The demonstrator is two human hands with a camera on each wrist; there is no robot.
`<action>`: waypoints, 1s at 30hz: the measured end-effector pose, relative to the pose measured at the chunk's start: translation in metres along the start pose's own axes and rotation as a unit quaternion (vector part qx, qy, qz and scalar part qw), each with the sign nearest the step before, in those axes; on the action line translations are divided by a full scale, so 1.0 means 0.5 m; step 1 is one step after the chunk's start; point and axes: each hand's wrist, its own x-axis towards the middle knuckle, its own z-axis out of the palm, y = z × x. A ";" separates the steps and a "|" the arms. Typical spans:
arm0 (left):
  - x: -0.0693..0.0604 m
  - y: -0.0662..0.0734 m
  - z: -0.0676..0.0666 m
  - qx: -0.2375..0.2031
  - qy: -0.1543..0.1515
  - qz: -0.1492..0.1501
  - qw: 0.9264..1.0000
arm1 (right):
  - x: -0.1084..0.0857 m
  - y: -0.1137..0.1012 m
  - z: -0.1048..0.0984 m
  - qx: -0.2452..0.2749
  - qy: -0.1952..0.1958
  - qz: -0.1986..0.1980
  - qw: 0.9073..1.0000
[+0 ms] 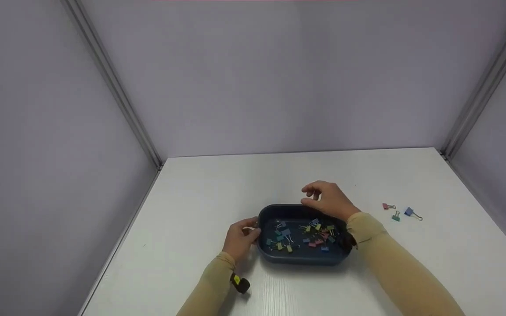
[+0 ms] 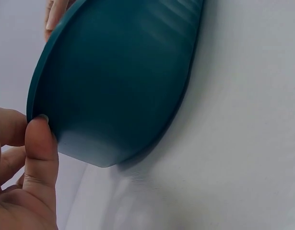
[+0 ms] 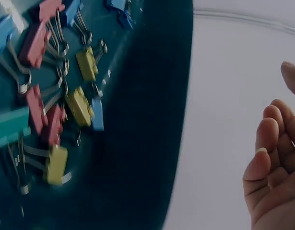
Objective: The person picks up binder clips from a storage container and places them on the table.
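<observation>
Pinching, with left hand, a tabletop tray by its left rim, apparently steadying it with clips inside; hovering, with right hand seemingly empty, thumb and fingers apart, by the far rim; likely calling next for a fingertip pinch on loose clips, right.

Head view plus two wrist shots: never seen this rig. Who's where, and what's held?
No machine here, just a person's two bare hands. The head picture comes from a head-worn camera looking forward and down; the others from a camera on each wrist. On the white table is a dark blue-green tray containing many coloured binder clips. To its right lie a pink clip, a green clip and a blue clip. The left hand pinches the tray's left rim; the right hand, by the far rim, holds nothing visible.
</observation>
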 end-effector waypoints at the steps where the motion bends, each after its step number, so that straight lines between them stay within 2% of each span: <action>1: -0.001 -0.001 0.001 -0.001 -0.001 0.001 1.000 | 0.001 -0.001 0.007 -0.007 -0.008 0.001 1.000; 7: -0.007 0.001 0.011 -0.003 -0.006 0.002 1.000 | -0.008 -0.002 0.040 -0.031 -0.057 0.019 0.998; 13: -0.009 0.005 0.014 0.002 0.002 0.007 1.000 | -0.014 0.003 0.070 -0.029 -0.092 0.007 0.995; 20: -0.020 -0.007 0.014 0.004 0.005 0.000 1.000 | -0.023 0.010 0.121 -0.031 -0.144 0.024 0.989; 27: -0.029 -0.016 0.012 0.001 0.012 -0.009 1.000 | -0.027 -0.005 0.153 -0.050 -0.170 0.020 0.984; 30: -0.034 -0.010 0.008 0.001 0.015 -0.011 1.000 | -0.024 -0.009 0.162 -0.066 -0.186 0.022 0.980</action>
